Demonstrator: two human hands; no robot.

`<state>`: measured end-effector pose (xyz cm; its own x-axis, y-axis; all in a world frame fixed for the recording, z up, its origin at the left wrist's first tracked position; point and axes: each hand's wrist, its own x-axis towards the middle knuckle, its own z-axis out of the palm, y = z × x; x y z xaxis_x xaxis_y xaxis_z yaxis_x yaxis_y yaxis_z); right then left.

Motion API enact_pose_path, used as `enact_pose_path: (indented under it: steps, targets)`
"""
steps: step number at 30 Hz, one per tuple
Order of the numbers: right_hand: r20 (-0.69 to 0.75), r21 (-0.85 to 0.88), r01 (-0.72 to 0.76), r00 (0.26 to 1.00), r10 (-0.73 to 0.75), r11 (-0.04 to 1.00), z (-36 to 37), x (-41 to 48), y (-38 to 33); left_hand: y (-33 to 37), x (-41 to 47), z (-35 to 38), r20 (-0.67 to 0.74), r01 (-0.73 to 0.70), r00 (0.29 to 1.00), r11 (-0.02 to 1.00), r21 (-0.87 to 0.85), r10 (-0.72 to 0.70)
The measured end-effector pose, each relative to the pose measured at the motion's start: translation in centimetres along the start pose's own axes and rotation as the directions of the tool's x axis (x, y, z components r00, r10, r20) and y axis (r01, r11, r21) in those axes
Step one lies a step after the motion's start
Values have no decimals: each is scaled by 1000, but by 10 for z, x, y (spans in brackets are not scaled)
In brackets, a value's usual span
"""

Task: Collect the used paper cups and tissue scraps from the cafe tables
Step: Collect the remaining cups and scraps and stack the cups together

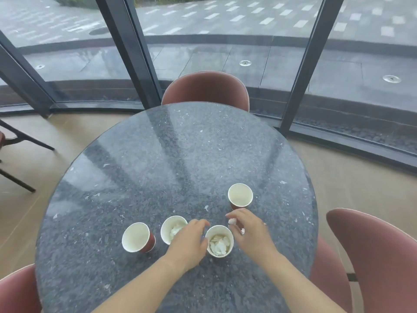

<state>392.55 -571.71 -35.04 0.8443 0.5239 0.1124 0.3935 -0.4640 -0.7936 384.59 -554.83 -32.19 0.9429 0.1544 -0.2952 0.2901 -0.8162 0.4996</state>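
On the table (pixel 158 154), at the near left, stands an empty cup (pixel 138 237), then a second cup (pixel 165 225) holding tissue (pixel 176 230). The left hand (pixel 189 242) lies between it and the third cup (pixel 219 241), fingers curled against that cup's side, though I cannot tell whether they grip it. The right hand (pixel 248 233) pinches white scraps (pixel 232 220) just right of the third cup's rim, a fourth cup (pixel 240 196) empty just beyond; a wrist could knock these light cups over, and scraps let go short of the rim would land on the table.
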Motion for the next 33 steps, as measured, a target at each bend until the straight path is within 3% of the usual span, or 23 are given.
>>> enact_pose_path:
  steps: [4, 11, 17, 24, 33]
  targets:
    - [156, -37, 36, 987, -30, 999, 9, -8, -12, -4, -3, -5, 25, -31, 999, 999, 5, 31]
    - [68, -188, -96, 991, 111, 977, -20, -4, 23, -5, 5, 11, 91, -24, 996, 1000, -4, 24]
    - [148, -289, -211, 954, 261, 934, -24, 1, 62, -9, 18, 20, 95, 5, 995, 999, -37, -1]
    - [272, -458, -241, 879, 393, 856, -11, 7, 81, -11, 31, 21, 76, 25, 997, 998, -51, -21]
    - [343, -323, -202, 885, 314, 925, 10, 6, 78, -12, 33, 16, 62, 1, 998, 999, -44, 1]
